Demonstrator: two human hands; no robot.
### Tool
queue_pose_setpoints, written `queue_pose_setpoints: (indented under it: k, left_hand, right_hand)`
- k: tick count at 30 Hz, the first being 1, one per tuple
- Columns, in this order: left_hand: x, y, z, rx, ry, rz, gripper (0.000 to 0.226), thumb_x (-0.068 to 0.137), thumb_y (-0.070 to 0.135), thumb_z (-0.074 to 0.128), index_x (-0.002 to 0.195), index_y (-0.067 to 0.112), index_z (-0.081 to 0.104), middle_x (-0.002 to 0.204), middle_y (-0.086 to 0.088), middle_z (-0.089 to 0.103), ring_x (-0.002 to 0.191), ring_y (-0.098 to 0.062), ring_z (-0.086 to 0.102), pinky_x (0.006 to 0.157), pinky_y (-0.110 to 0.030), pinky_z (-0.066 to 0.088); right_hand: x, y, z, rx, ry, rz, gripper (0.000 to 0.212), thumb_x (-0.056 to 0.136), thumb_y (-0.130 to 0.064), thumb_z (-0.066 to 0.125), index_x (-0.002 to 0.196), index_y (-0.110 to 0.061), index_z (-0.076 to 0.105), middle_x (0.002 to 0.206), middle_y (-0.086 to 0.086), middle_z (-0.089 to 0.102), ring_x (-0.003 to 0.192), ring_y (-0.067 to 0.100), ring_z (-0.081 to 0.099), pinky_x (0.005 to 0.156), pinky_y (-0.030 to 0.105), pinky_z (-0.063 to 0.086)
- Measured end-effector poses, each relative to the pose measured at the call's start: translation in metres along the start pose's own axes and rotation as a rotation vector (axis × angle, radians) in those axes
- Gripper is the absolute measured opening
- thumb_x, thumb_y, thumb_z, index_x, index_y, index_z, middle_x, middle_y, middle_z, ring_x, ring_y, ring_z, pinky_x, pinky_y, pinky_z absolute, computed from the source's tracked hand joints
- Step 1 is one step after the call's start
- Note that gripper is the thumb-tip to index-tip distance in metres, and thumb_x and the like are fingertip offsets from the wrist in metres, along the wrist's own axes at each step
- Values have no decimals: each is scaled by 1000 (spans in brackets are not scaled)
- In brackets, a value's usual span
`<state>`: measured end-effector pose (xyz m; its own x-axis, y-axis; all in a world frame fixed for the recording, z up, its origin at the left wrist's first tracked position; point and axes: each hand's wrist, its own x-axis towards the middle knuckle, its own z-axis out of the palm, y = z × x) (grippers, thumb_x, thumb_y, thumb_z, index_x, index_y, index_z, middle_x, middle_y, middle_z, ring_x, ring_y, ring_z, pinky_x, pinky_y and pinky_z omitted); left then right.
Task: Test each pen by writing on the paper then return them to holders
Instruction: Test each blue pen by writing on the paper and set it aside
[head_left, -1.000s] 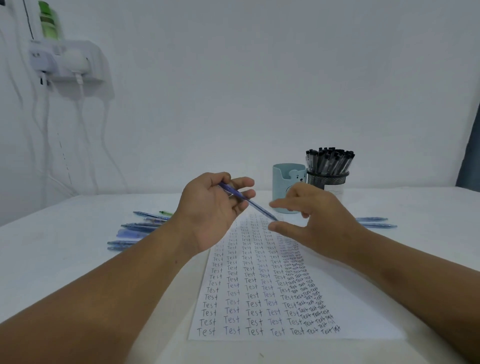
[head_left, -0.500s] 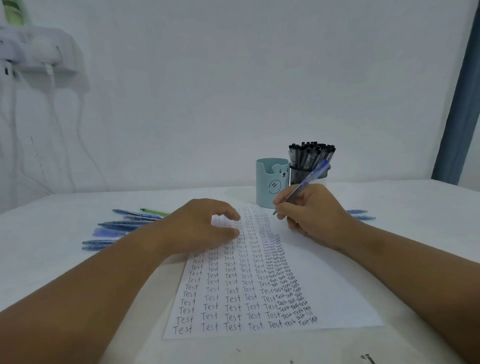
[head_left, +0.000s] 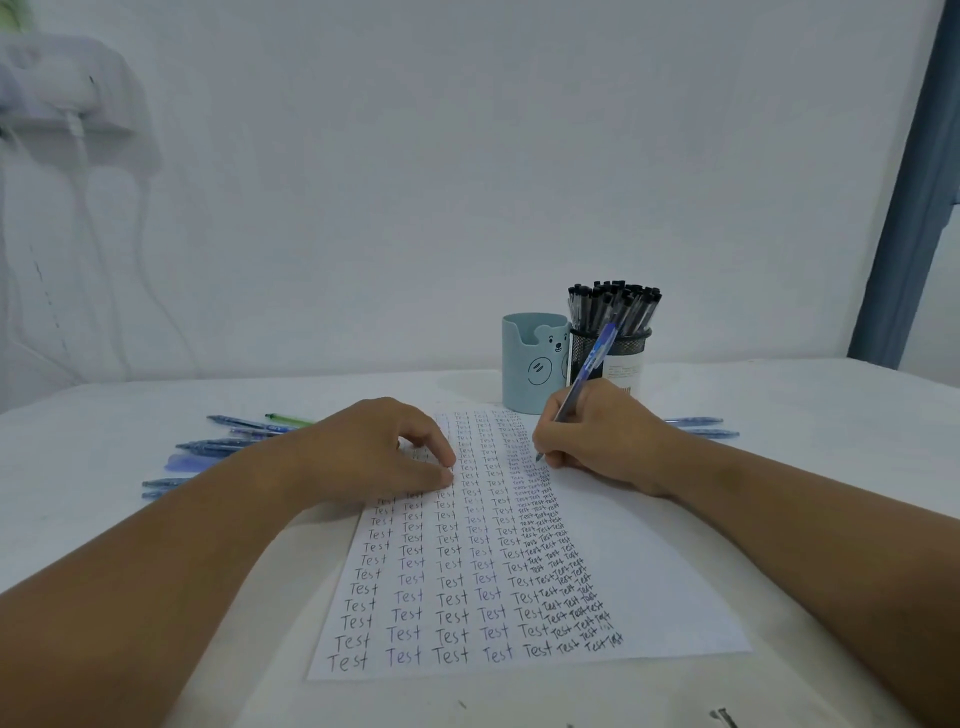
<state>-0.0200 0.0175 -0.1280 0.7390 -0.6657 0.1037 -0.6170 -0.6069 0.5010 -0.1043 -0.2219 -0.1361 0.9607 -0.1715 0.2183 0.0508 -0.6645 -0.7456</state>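
I tested a blue pen on the paper.

My right hand (head_left: 597, 441) gripped the pen (head_left: 587, 374) in a writing hold, tip down on the paper (head_left: 649, 571) at the crowded right-hand column of "Test" words; whether the tip touched, I could not quite tell. My left hand (head_left: 374, 452) rested on the sheet, fingers loosely curled, holding nothing, pinning it flat. To do this well, I judged I should keep that hand pressing, write small in a free gap, and use light pressure. The blue cup (head_left: 530, 364) and mesh holder (head_left: 618, 343) stood just beyond the paper.
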Motion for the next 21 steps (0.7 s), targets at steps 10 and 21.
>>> queue_pose_setpoints:
  k: [10,21]
  left_hand:
    - [0,-1,0,-56,-12,0,10,81,42,80,90,43,76,112,31,65,111,10,55,110,-31,41]
    - [0,-1,0,-75,-12,-4,10,81,42,80,90,43,76,113,28,66,112,7,56,111,-35,41]
  right_hand:
    - [-1,-2,0,-55,6,-15,14,84,-12,67,70,-10,70,65,1,72,60,4,59,70,23,50]
    - [-2,-1,-1,-83,4,-23,14,83,-12,67,70,-9,70,66,3,72,60,4,59,71,25,51]
